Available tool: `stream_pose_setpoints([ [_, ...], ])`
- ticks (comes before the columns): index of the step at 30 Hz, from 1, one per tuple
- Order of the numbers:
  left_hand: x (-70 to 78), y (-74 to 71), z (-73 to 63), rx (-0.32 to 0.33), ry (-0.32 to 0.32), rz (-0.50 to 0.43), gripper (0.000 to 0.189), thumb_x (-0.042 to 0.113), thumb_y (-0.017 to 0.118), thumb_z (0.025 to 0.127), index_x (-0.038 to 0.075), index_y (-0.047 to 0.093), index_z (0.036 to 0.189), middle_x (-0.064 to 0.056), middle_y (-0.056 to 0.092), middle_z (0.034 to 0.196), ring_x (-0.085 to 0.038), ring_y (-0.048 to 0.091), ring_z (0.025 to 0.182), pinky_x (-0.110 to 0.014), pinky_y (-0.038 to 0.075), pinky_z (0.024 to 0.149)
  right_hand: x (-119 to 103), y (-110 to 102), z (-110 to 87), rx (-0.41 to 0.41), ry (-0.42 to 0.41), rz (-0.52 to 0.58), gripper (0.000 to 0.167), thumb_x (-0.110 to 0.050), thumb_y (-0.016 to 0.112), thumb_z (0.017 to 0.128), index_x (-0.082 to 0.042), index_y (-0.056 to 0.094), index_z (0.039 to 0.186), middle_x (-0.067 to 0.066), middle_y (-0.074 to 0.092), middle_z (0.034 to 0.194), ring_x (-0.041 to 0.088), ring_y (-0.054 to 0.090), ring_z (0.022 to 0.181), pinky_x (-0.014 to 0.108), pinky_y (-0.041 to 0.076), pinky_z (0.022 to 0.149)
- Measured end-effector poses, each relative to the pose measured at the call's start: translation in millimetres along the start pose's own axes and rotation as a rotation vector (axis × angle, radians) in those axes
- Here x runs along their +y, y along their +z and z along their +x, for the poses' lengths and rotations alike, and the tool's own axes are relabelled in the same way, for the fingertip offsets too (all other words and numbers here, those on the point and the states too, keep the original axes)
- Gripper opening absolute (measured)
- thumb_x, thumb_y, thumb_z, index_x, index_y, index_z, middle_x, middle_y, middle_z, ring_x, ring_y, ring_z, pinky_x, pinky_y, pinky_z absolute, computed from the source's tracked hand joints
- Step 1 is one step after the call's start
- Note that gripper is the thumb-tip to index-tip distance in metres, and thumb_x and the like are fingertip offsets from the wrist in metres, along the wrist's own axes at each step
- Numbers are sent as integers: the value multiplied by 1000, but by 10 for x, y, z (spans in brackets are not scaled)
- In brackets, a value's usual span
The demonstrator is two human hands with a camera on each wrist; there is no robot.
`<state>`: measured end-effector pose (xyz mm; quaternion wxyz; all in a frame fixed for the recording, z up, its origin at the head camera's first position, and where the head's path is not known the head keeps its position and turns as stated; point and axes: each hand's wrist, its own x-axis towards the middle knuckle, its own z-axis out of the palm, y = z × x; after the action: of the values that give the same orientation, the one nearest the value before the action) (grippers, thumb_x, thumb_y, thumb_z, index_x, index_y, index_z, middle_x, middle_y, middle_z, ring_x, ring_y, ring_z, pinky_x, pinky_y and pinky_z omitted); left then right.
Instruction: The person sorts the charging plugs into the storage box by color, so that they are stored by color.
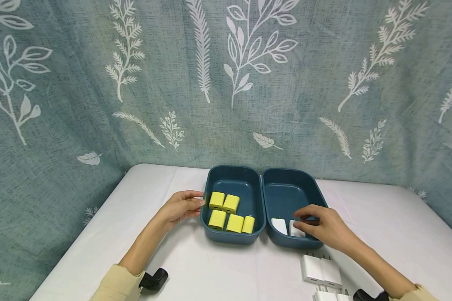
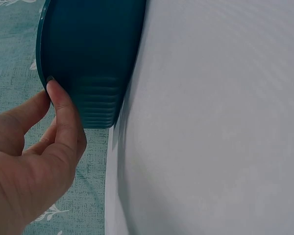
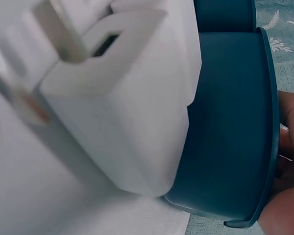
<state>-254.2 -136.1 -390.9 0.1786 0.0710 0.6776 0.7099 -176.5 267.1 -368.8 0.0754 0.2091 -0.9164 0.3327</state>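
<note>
My left hand (image 1: 182, 205) is at the left side of a dark blue bin (image 1: 231, 238), and its fingertips hold the rim. Several yellow charger plugs (image 1: 231, 203) sit in two rows in that bin. Over the second blue bin (image 1: 291, 177), on the right, my right hand (image 1: 324, 223) reaches in from its front right corner. Thumb and fingers pinch a white charger plug (image 1: 296, 230) low in the bin. Another white charger (image 1: 278, 225) rests just left of it. In the right wrist view the fingers (image 3: 289, 127) are partly hidden behind the bin wall.
In front of the right bin, several white chargers (image 1: 321, 271) stand on the white-covered table (image 1: 211, 271) with their prongs pointing away. They loom large in the right wrist view. A green-blue leaf-print curtain (image 1: 218, 125) hangs behind the table.
</note>
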Motion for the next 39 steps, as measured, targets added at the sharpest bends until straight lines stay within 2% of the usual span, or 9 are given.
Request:
stream_pose_setpoints([
  [5,-19,5,10,-2,-3,3,41,2,60,97,-11,49,134,-11,61,96,-12,63,74,-22,56,70,-9,10,-38,94,-14,-24,14,-17,74,91,-12,75,104,-5,69,98,9,66,87,25,57,70],
  [14,-14,12,12,-2,-1,4,40,2,60,97,-11,49,134,-10,61,97,-12,62,74,-22,56,69,-84,-26,-85,161,-34,-13,10,-16,73,92,-21,74,101,-11,70,98,6,65,88,25,58,71],
  [22,2,12,8,1,0,6,40,2,61,97,-11,50,133,-11,61,98,-12,63,74,-22,56,69,-147,-17,-181,172,-64,23,13,-12,73,91,-21,74,100,-10,70,98,8,67,87,22,57,70],
  [28,-5,6,10,10,-7,7,40,2,61,97,-11,50,134,-13,61,100,-13,63,75,-22,56,69,-179,-13,-285,191,-101,77,19,-6,72,91,-21,74,103,-3,71,100,7,66,87,21,56,69],
  [32,-9,4,6,12,-8,8,40,2,61,97,-11,50,134,-14,62,101,-13,63,76,-22,56,70,-222,-9,-359,185,-167,111,26,1,71,90,-22,74,102,-5,71,101,8,66,88,22,56,67],
  [36,-5,6,5,3,-5,7,41,2,61,97,-11,50,134,-14,62,101,-13,63,75,-22,56,70,-269,-8,-440,188,-246,110,32,9,71,86,-18,73,103,-4,70,101,8,66,90,21,56,69],
  [39,3,9,4,-3,1,8,41,2,60,97,-11,49,134,-13,62,99,-12,63,74,-22,56,69,-301,8,-506,188,-269,104,32,12,71,84,-14,73,102,-1,70,100,8,66,88,20,56,71],
])
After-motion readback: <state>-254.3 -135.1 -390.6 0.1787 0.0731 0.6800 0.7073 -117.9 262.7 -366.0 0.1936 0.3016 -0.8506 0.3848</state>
